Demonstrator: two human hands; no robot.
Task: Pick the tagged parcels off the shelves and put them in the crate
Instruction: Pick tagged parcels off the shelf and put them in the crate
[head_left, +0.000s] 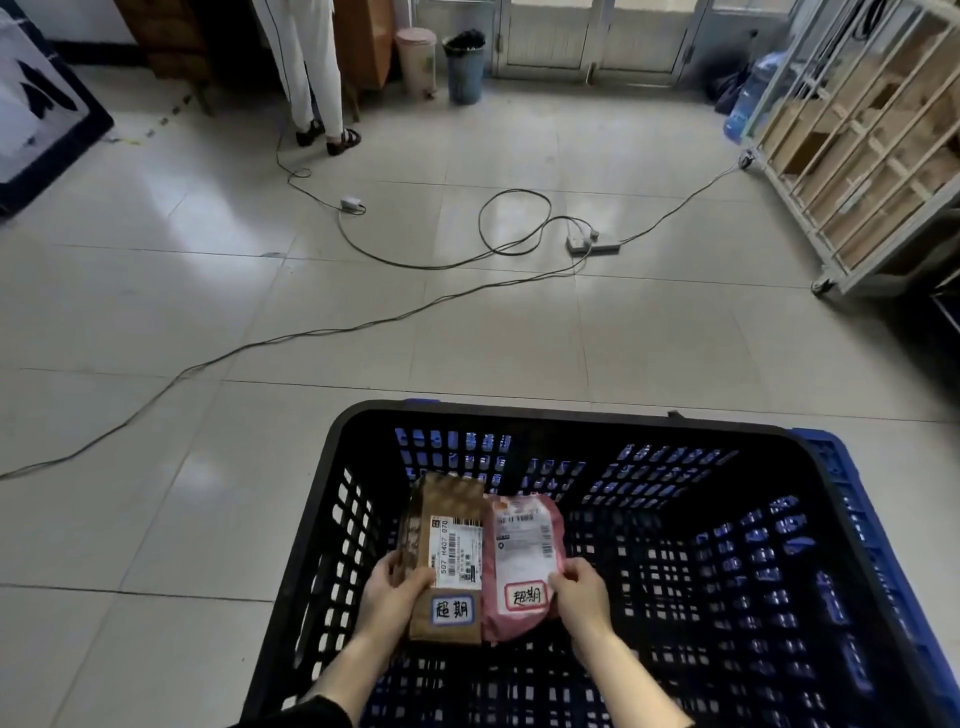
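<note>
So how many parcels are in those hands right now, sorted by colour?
Brown cardboard box parcel, held in the left hand: 1
Pink plastic mailer bag, held in the right hand: 1
Total: 2

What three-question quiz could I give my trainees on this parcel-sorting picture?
1. True or false: the left hand holds the pink parcel.
2. Both parcels are held over: A) a shelf B) the crate C) a bin.
3. How many of the held parcels carry a handwritten tag?
Key: 1 false, it grips the brown box; the right hand pinches the pink parcel. 2 B. 3 two.
</note>
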